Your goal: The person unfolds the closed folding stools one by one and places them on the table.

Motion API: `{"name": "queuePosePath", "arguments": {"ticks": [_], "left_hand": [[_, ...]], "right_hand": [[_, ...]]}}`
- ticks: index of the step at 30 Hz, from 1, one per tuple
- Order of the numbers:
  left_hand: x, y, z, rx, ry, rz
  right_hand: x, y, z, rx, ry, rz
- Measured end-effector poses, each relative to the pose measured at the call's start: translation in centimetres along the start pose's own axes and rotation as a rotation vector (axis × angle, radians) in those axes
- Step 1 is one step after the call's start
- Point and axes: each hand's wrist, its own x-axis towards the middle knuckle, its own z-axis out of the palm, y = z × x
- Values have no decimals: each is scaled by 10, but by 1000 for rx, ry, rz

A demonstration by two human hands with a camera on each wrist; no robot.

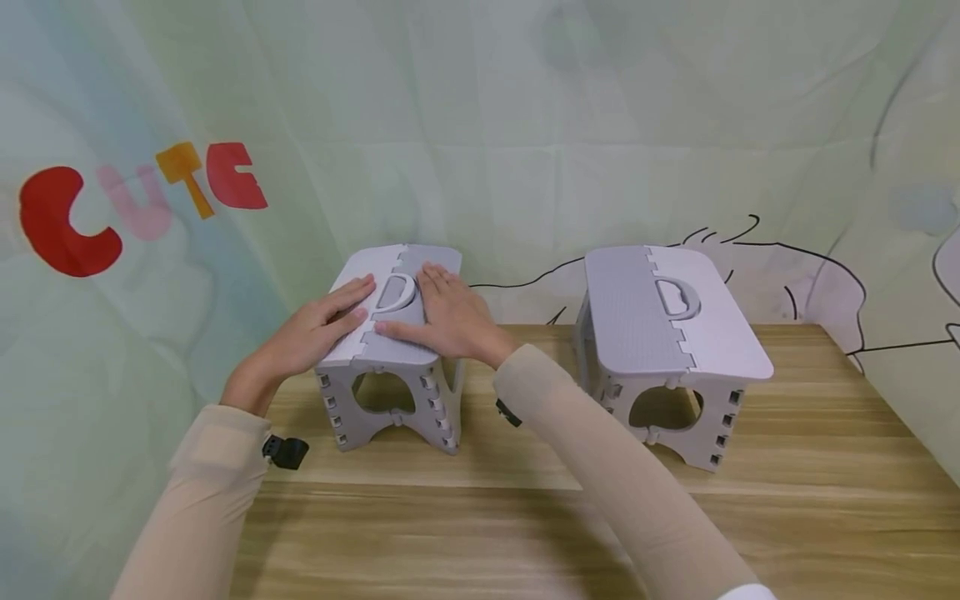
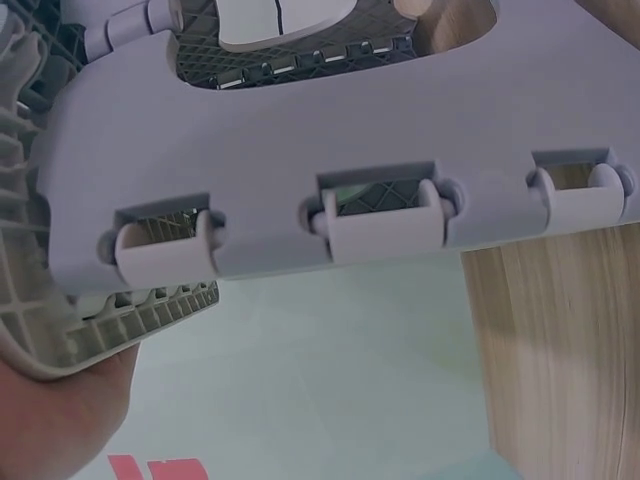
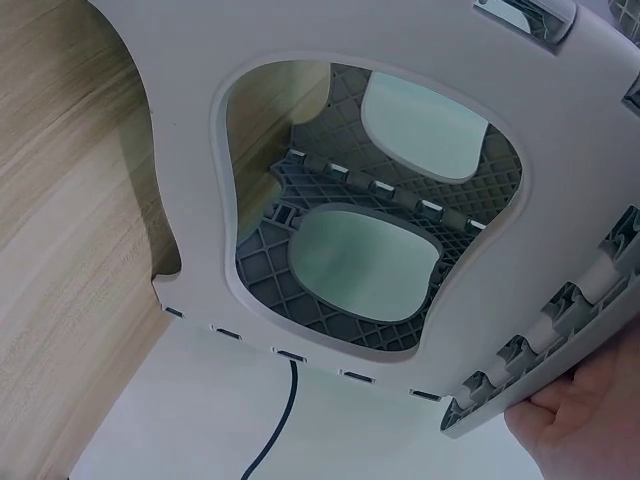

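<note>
A white and grey folding step stool (image 1: 386, 350) stands unfolded on the wooden table, its grey carry handle (image 1: 395, 293) lying in the middle of the top. My left hand (image 1: 318, 325) rests on the white half of the top, near its left edge. On the grey half, right of the handle, my right hand (image 1: 457, 317) lies with its fingers extended. In the left wrist view the stool's hinged end leg (image 2: 280, 170) fills the upper part, with part of the left hand (image 2: 60, 420) at lower left. The right wrist view shows a leg panel (image 3: 190, 130) with a large opening.
A second, matching folding stool (image 1: 675, 317) stands unfolded to the right on the wooden table (image 1: 450, 517). Behind and to the left hangs a pale printed curtain (image 1: 465, 125) with colourful letters (image 1: 71, 221). Black wrist devices show on both sleeves.
</note>
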Motion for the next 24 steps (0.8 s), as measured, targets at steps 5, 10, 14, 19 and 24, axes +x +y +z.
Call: {"name": "queuePosePath", "arguments": {"ticks": [5,10,14,19,24], "left_hand": [[1,-2,1,17,1,-2],[1,-2,1,30,-4,2],[1,-1,-1,47,-22,-10],[2,1,-4,86,-45,-5],[3,4,-5,115,-65,6]], "right_hand": [[0,-1,0,-20,-6,2],[-1,-1,-3,-10,-12,0],[-1,-1,-6,-7,-21,-4],[-1,-3,-9,-19,-28,-4],[-1,-4,-10,-52,-44,-4]]}}
